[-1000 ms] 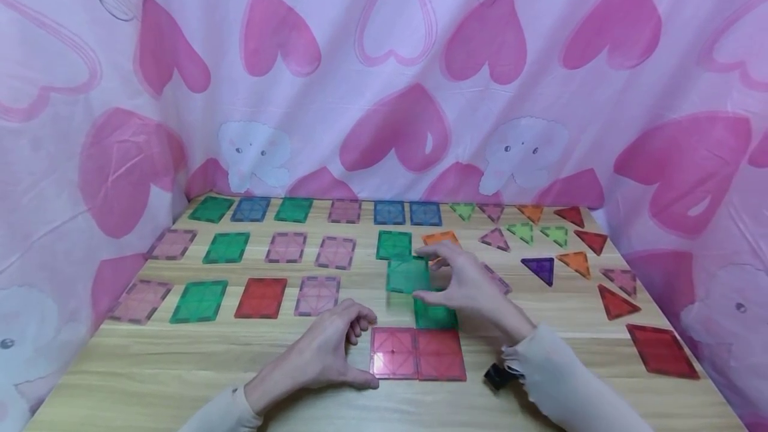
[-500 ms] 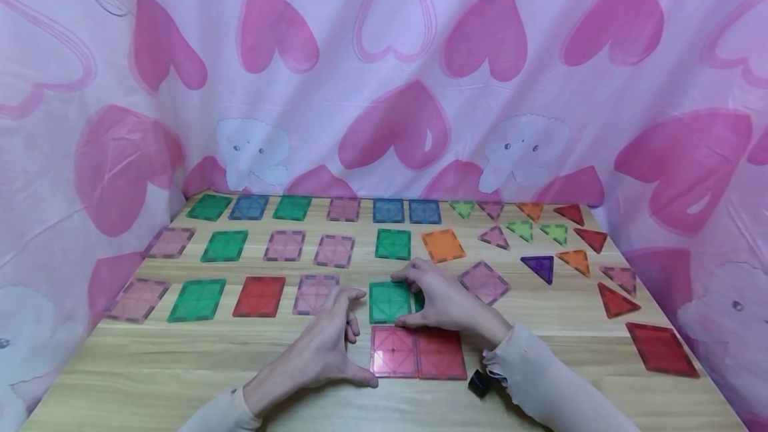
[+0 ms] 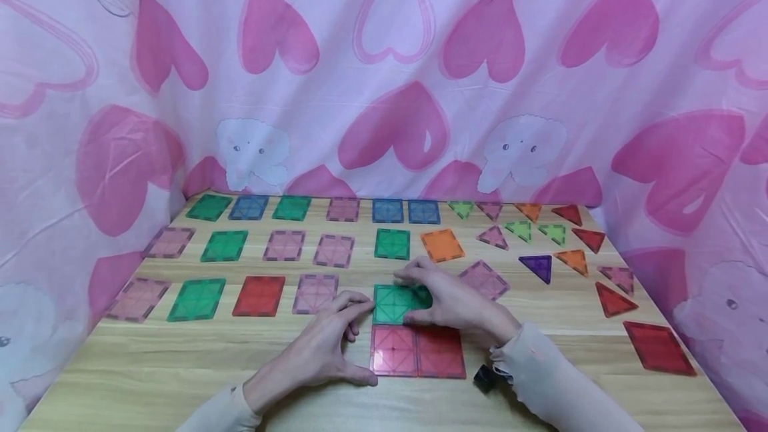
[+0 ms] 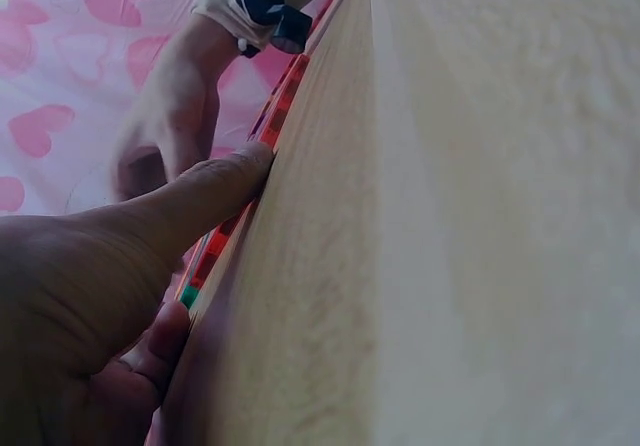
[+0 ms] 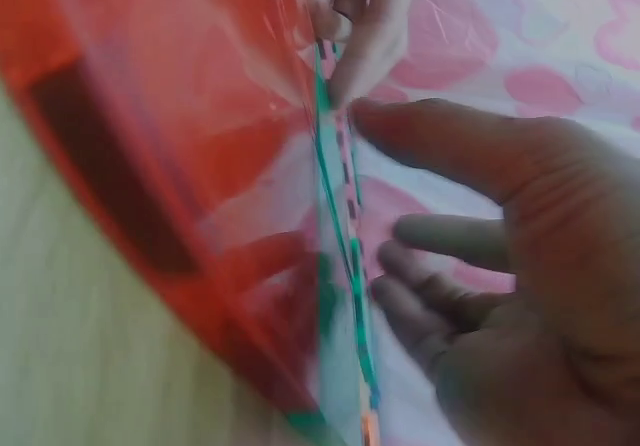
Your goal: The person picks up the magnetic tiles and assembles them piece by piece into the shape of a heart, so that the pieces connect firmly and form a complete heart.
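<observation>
My right hand pinches a translucent green square magnetic tile, its thumb by the near edge and fingers by the far edge. That tile lies along the far side of a red square tile. A second red tile adjoins on the right, and another green tile shows partly under my right hand. My left hand rests at the left: its index fingertip meets the green tile's left edge, its thumb the red tile's near corner. In the right wrist view the red tile looms close.
Rows of pink, green, red and blue square tiles lie at the left and back. An orange square and a pink one lie beyond my right hand. Triangles and a larger red tile are at the right. A heart-patterned curtain encloses the table.
My right hand has brought the green tile toward me and left, down to the left red tile's far edge, then slightly right. My left index finger has reached forward to its side.
</observation>
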Demonstrator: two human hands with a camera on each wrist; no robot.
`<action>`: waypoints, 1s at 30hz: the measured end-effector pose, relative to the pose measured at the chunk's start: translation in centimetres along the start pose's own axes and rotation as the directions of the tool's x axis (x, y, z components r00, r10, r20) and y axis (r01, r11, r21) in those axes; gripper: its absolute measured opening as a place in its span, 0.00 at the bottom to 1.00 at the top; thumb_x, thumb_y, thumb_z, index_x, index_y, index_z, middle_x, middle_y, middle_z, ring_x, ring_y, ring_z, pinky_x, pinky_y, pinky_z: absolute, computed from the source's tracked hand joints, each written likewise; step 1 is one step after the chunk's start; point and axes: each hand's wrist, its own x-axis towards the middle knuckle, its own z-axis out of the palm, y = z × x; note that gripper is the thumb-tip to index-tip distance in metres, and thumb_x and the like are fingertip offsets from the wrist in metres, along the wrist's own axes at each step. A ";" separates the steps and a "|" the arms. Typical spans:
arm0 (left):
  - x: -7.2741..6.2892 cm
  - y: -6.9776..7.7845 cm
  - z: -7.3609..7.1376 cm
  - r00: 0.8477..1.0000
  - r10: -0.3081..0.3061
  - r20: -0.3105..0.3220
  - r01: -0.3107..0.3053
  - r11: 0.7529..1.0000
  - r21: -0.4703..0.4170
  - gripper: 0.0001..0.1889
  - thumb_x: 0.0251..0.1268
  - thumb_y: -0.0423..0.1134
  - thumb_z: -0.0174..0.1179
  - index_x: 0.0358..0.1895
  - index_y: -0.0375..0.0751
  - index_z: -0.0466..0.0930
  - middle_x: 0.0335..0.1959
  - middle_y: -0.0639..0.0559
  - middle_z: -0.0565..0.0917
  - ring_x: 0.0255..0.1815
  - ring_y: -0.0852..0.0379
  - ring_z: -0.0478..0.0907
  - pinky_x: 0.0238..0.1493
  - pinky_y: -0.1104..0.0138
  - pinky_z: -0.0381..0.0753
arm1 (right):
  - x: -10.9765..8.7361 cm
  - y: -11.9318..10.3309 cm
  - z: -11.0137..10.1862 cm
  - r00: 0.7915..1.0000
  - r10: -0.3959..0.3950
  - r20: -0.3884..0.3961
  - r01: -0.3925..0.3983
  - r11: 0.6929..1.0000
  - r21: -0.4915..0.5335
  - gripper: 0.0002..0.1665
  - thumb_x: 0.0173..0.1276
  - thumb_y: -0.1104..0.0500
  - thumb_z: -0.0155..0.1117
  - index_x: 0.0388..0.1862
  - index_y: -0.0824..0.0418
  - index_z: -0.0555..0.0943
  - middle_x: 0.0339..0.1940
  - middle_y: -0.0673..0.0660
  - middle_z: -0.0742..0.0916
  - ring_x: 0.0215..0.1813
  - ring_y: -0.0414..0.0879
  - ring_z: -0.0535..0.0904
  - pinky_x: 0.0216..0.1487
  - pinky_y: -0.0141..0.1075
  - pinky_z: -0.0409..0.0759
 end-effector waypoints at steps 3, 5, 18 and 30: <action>0.0 -0.1 0.1 1.000 0.028 0.000 -0.028 0.999 -0.016 0.59 0.44 0.67 0.89 0.81 0.45 0.76 0.68 0.60 0.74 0.43 0.66 0.74 0.45 0.71 0.79 | -1.3 0.7 -1.1 0.993 -0.030 -0.114 0.035 0.999 0.036 0.45 0.70 0.48 0.85 0.82 0.49 0.77 0.73 0.50 0.81 0.70 0.53 0.82 0.70 0.59 0.84; 0.0 -0.1 0.1 0.999 0.047 0.000 -0.047 0.999 -0.018 0.57 0.45 0.67 0.88 0.80 0.46 0.78 0.70 0.60 0.75 0.43 0.66 0.74 0.45 0.71 0.78 | -2.8 1.5 -2.2 0.977 -0.053 -0.208 0.064 0.997 0.048 0.46 0.69 0.50 0.86 0.83 0.48 0.76 0.74 0.52 0.82 0.71 0.57 0.83 0.69 0.60 0.84; 0.0 -0.9 0.3 0.994 0.105 -0.011 -0.105 0.993 -0.047 0.51 0.56 0.67 0.83 0.80 0.47 0.78 0.81 0.55 0.73 0.38 0.67 0.74 0.39 0.73 0.79 | -22.3 11.1 -8.1 0.743 0.269 -0.614 -0.299 0.953 0.055 0.52 0.69 0.59 0.85 0.88 0.48 0.71 0.75 0.45 0.79 0.66 0.18 0.70 0.54 0.14 0.73; -0.1 -0.8 0.4 0.994 0.110 -0.030 -0.110 0.994 -0.022 0.40 0.69 0.57 0.78 0.80 0.49 0.78 0.83 0.57 0.72 0.72 0.57 0.77 0.71 0.52 0.82 | -29.8 14.8 -8.0 0.682 0.625 -0.380 -0.693 0.719 -0.060 0.66 0.71 0.40 0.81 0.84 0.78 0.54 0.68 0.86 0.61 0.64 0.84 0.52 0.51 0.73 0.69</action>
